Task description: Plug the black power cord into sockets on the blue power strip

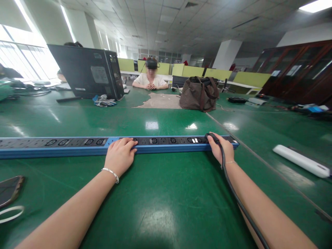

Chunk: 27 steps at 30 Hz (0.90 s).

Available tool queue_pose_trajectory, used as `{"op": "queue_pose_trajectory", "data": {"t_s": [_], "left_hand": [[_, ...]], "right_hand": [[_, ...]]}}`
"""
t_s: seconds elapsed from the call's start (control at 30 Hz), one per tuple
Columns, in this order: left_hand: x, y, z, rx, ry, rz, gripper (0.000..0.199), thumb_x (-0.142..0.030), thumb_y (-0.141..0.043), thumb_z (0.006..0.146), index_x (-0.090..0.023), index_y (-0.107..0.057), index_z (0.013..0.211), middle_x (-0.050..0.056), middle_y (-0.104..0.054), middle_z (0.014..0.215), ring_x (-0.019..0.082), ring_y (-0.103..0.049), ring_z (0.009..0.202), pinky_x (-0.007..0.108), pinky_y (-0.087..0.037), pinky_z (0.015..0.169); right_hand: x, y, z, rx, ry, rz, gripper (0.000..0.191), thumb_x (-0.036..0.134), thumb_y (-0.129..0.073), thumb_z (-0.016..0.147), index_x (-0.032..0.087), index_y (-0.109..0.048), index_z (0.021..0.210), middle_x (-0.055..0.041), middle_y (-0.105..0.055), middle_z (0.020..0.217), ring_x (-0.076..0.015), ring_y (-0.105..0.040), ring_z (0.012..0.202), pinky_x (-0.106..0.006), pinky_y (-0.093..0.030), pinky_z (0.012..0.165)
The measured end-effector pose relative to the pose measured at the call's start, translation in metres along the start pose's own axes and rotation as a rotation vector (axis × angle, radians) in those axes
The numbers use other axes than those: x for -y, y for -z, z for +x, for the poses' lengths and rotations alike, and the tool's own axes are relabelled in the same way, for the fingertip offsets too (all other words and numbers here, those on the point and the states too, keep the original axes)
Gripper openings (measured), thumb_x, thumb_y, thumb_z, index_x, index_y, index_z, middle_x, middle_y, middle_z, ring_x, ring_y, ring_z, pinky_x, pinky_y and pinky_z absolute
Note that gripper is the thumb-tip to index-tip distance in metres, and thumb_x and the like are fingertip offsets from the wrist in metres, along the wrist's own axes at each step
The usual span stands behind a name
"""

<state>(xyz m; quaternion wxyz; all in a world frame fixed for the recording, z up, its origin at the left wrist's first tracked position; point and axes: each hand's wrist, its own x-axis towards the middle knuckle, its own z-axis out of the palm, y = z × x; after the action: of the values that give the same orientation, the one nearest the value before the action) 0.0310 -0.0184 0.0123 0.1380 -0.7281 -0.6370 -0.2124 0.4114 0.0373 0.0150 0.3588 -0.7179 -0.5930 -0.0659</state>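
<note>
A long blue power strip point(171, 149) with a black face and rows of sockets lies across the green table, running out of view at the left. My left hand point(121, 154) grips it near the middle, fingers over the top and thumb on the face. At the strip's right end, my right hand point(223, 147) is closed round a black power plug point(209, 136), held against the socket face. Whether its pins are in a socket is hidden. From the plug a black cable point(232, 190) runs down along my right forearm.
A phone point(10, 190) and a white loop point(11, 213) lie at the left. A white bar-shaped thing point(301, 160) is at the right. Farther back are a computer case point(90, 72), gloves point(104, 101), a brown bag point(198, 93) and a seated person point(150, 79).
</note>
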Motion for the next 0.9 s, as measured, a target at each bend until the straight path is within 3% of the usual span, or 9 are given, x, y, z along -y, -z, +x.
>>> {"op": "queue_pose_trajectory", "data": {"t_s": [0.23,0.43,0.6,0.9], "left_hand": [[0.0,0.0,0.0,0.011,0.003,0.0,0.026,-0.027,-0.048,0.084,-0.024,-0.063,0.104,0.004,-0.063,0.112,0.023,-0.056,0.105,0.04,-0.04,0.092],[0.001,-0.001,0.0,0.001,0.0,-0.008,0.026,-0.027,-0.048,0.084,-0.025,-0.063,0.104,0.005,-0.063,0.112,0.023,-0.056,0.104,0.04,-0.04,0.092],[0.0,0.0,0.0,-0.004,0.006,-0.01,0.026,-0.027,-0.048,0.083,-0.024,-0.064,0.104,0.005,-0.064,0.112,0.024,-0.056,0.104,0.04,-0.04,0.092],[0.001,-0.003,-0.001,-0.011,0.0,-0.009,0.026,-0.027,-0.048,0.083,-0.025,-0.063,0.105,0.005,-0.063,0.113,0.023,-0.056,0.105,0.039,-0.04,0.093]], "right_hand": [[-0.001,-0.005,-0.003,-0.061,-0.017,-0.063,0.042,0.05,-0.046,0.081,0.024,-0.071,0.102,-0.0095,-0.072,0.085,-0.0272,-0.066,0.082,-0.037,-0.048,0.075],[-0.007,-0.011,-0.007,-0.131,0.063,-0.096,0.038,0.044,-0.047,0.083,0.022,-0.07,0.103,-0.0092,-0.069,0.104,-0.0256,-0.062,0.1,-0.039,-0.046,0.088],[-0.009,-0.009,-0.01,-0.095,0.158,-0.18,0.041,0.043,-0.044,0.087,0.02,-0.067,0.11,-0.0106,-0.068,0.108,-0.0257,-0.059,0.109,-0.042,-0.043,0.094],[-0.018,-0.01,0.0,0.02,0.112,-0.192,0.042,0.048,-0.042,0.086,0.026,-0.068,0.111,-0.0095,-0.069,0.102,-0.0276,-0.062,0.101,-0.043,-0.046,0.089]]}}
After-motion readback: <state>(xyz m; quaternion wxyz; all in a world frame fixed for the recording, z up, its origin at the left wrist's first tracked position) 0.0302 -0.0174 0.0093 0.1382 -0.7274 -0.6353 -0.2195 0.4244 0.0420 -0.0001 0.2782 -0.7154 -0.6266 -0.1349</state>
